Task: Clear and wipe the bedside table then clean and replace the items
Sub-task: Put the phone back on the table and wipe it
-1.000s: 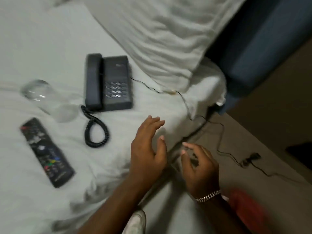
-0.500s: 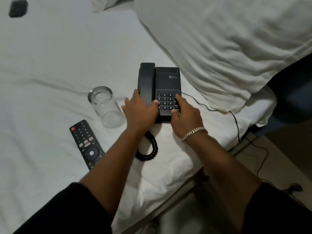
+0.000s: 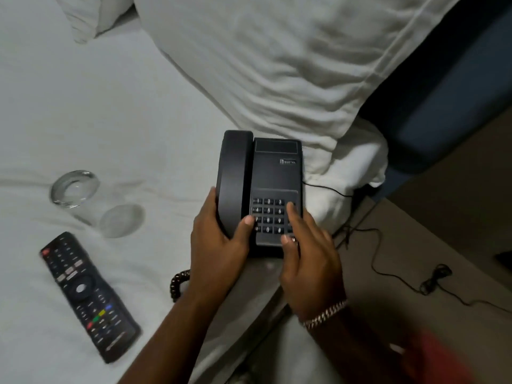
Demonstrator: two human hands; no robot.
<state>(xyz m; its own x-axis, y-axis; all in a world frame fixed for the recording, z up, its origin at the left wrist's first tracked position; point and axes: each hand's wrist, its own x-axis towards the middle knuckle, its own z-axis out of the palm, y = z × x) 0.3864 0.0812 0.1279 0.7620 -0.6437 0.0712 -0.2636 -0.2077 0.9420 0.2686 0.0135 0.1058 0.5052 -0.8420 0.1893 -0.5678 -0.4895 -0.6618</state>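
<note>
Head view, left to right: a long black plastic remote control (image 3: pixel 89 296) and a clear drinking glass (image 3: pixel 95 204) tipped on its side lie on the white bed sheet (image 3: pixel 110 106), presumably parked there while the bedside table, out of frame, is cleared. The left hand (image 3: pixel 219 245) clasps the handset edge of the black corded desk telephone (image 3: pixel 260 189); the right hand (image 3: pixel 307 256) rests spread fingers on its keypad end, likely steadying the phone for lifting.

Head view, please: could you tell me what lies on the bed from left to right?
Drinking glass on its side → remote control (overlapping it, centred slightly further right) → left hand → telephone → right hand on the keypad.
</note>
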